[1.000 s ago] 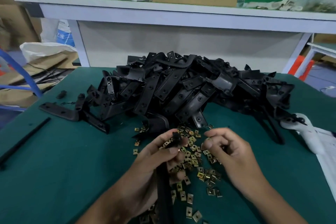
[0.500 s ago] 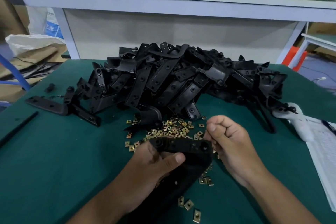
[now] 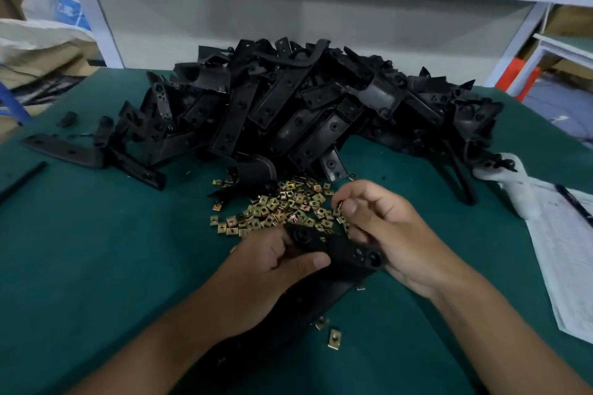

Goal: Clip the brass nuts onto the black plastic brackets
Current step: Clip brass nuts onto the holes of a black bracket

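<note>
Two hands work a black bracket over loose brass nuts on a green bench.

Nearest, the left hand (image 3: pixel 272 261) grips the bracket (image 3: pixel 340 253), now turned flat with its holed end facing up instead of standing on edge. The right hand (image 3: pixel 382 228) has drawn close and pinches one nut (image 3: pixel 337 207) just above that end, so clipping looks imminent. Behind them lies the scatter of nuts (image 3: pixel 276 205), then the big heap of brackets (image 3: pixel 305 106) toward the far edge.
</note>
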